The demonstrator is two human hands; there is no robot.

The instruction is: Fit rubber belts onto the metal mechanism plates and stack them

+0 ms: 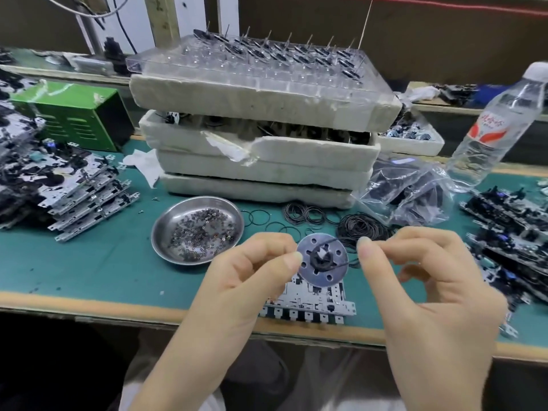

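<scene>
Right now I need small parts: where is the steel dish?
Head view, left of centre: steel dish on the green mat, between foam trays and left hand.

**A:** Wide look first: a long workbench (98,262) under a teal mat, with a pale wooden strip (89,305) along its near edge.

**B:** Behind it there's a raised ledge (59,74), then a dark brown wall (444,48).

**A:** Upper left, a bare timber upright (161,19) beside a white panel (189,13), cables (89,13) looping past.

**B:** A red line (444,4) is strung across the top. Soft, even light, and under the bench just shadow.
</scene>
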